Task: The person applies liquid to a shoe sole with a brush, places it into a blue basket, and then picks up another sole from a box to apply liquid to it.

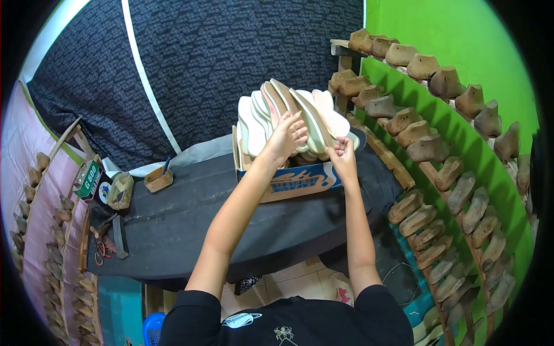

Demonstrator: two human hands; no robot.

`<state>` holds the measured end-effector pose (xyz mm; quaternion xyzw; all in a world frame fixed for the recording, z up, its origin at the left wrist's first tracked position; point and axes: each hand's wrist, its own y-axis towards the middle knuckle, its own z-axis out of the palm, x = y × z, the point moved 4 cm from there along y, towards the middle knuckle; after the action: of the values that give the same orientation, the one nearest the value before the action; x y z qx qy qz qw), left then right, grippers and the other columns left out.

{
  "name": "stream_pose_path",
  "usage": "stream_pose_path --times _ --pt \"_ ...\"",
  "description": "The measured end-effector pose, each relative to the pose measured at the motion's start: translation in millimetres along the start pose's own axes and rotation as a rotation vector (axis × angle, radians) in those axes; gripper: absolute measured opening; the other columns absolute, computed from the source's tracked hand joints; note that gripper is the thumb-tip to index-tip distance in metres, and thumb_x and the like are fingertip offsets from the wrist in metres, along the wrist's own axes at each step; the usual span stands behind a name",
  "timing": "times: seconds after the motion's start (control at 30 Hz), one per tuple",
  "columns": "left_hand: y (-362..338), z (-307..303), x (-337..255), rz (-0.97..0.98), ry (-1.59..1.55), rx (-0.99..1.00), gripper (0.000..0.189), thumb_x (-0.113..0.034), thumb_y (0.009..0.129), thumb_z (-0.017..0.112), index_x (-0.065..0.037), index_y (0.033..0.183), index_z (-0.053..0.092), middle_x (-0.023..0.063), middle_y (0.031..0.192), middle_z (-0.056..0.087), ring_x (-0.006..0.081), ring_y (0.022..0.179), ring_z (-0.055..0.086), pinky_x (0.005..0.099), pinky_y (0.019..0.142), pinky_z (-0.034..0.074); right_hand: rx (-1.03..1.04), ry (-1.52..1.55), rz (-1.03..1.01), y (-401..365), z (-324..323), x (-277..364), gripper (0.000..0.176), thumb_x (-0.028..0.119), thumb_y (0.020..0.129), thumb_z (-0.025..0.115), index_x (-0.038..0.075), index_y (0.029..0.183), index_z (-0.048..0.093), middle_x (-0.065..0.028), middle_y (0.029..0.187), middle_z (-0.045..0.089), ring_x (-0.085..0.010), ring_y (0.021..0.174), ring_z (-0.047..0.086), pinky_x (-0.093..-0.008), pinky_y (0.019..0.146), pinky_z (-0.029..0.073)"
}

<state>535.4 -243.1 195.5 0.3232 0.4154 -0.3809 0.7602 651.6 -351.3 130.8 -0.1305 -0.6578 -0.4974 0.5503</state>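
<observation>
A cardboard box with a blue printed front (297, 181) stands on the dark-covered table, filled with shoe insoles (252, 127) in white, pale green and brown. Several insoles stick up above its rim. My left hand (284, 137) is over the front of the pile, fingers apart, palm turned toward the insoles, with nothing gripped. At the right front of the pile, my right hand (341, 151) has thumb and fingers closed at the lower end of a brown-and-green insole (313, 122).
The black table (173, 213) carries scissors (101, 251), a dark block (120, 236), a wooden tray (158, 179), a pale container (120, 191) and a green-black can (92, 180) at left. Wooden shoe lasts (428, 148) line racks on both sides.
</observation>
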Motion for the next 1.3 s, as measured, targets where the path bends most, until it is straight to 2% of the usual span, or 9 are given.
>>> stream_pose_path --times 0.1,0.23,0.27,0.4,0.83,0.97,1.03,1.1,1.3 --pt "18 5 2 -0.080 -0.006 0.037 0.085 -0.039 0.077 0.050 -0.003 0.130 -0.005 0.0255 0.131 0.012 0.0308 0.118 0.025 0.0373 0.094 0.028 -0.019 -0.029 -0.027 -11 -8 5 0.045 0.009 0.068 0.064 0.000 0.101 0.035 -0.0043 0.077 0.045 -0.0084 0.067 0.045 -0.0205 0.059 0.041" --pt "45 9 14 -0.152 -0.103 -0.017 0.085 -0.044 0.076 0.046 0.003 0.129 -0.001 0.0260 0.131 0.010 0.0310 0.120 0.022 0.0379 0.097 0.022 -0.053 -0.097 -0.071 -20 -17 -2 0.048 0.011 0.066 0.065 0.001 0.102 0.036 -0.0052 0.079 0.046 -0.0107 0.068 0.046 -0.0238 0.061 0.042" --pt "51 8 19 -0.160 -0.115 -0.043 0.078 -0.045 0.076 0.045 0.003 0.128 0.012 0.0224 0.129 0.018 0.0295 0.117 0.026 0.0385 0.097 0.022 -0.050 -0.099 -0.061 -22 -19 -6 0.048 0.011 0.066 0.065 0.001 0.103 0.036 -0.0054 0.080 0.046 -0.0110 0.069 0.046 -0.0241 0.062 0.042" --pt "48 19 22 -0.178 -0.088 0.031 0.064 -0.046 0.077 0.043 0.001 0.118 0.032 0.0120 0.114 0.036 0.0255 0.108 0.035 0.0389 0.092 0.027 -0.047 -0.214 -0.100 -27 -25 -1 0.051 0.013 0.063 0.066 0.003 0.103 0.037 -0.0065 0.083 0.046 -0.0129 0.069 0.046 -0.0249 0.060 0.040" --pt "-3 20 -27 0.048 -0.119 0.193 0.057 -0.046 0.078 0.043 -0.004 0.115 0.034 0.0102 0.111 0.036 0.0235 0.105 0.037 0.0370 0.089 0.031 0.024 -0.352 -0.307 -41 -4 45 0.054 0.008 0.062 0.063 0.003 0.108 0.035 -0.0085 0.088 0.044 -0.0162 0.077 0.045 -0.0272 0.070 0.039" --pt "-34 -19 -54 0.160 -0.180 0.119 0.054 -0.046 0.081 0.036 -0.004 0.114 0.036 0.0082 0.107 0.039 0.0208 0.102 0.040 0.0358 0.085 0.035 0.172 -0.248 -0.368 -47 31 50 0.057 0.004 0.061 0.063 0.003 0.110 0.034 -0.0080 0.092 0.044 -0.0148 0.080 0.044 -0.0260 0.072 0.038" --pt "-50 -47 -69 0.212 -0.230 0.052 0.055 -0.047 0.081 0.037 0.001 0.108 0.038 0.0128 0.104 0.043 0.0215 0.099 0.043 0.0358 0.087 0.037 0.239 -0.280 -0.435 -52 53 54 0.057 0.004 0.061 0.063 0.003 0.110 0.034 -0.0083 0.092 0.044 -0.0153 0.081 0.044 -0.0267 0.073 0.038" --pt "-72 -75 -83 0.227 -0.256 0.016 0.054 -0.045 0.082 0.035 -0.001 0.114 0.035 0.0083 0.104 0.042 0.0190 0.097 0.045 0.0333 0.083 0.039 0.290 -0.287 -0.429 -59 78 54 0.057 0.004 0.060 0.063 0.002 0.110 0.034 -0.0087 0.092 0.044 -0.0161 0.081 0.044 -0.0273 0.074 0.038" --pt "-153 -181 -114 0.318 -0.239 -0.126 0.054 -0.045 0.083 0.033 -0.003 0.117 0.033 0.0119 0.109 0.044 0.0205 0.099 0.047 0.0360 0.083 0.042 0.569 -0.257 -0.473 -88 169 47 0.058 0.005 0.058 0.063 0.000 0.108 0.035 -0.0104 0.096 0.041 -0.0173 0.080 0.043 -0.0271 0.074 0.038"
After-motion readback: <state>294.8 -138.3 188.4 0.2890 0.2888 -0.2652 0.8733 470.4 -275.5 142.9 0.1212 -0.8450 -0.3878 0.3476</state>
